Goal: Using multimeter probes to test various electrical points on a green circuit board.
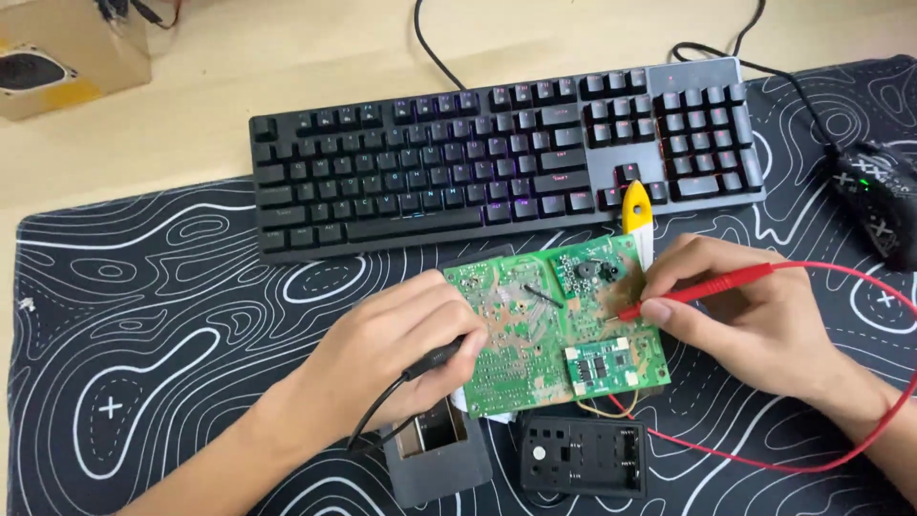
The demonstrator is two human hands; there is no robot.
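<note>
A green circuit board lies solder side up on the black patterned desk mat. My left hand holds a black test probe with its tip on the board's middle. My right hand grips a red test probe whose tip touches the board's right part. A small green module sits on the board's lower right corner. The red lead loops round my right wrist.
A black keyboard lies behind the board, a black mouse at the right. A yellow and white tool pokes out behind the board. A grey box and a black holder sit in front. A cardboard box stands far left.
</note>
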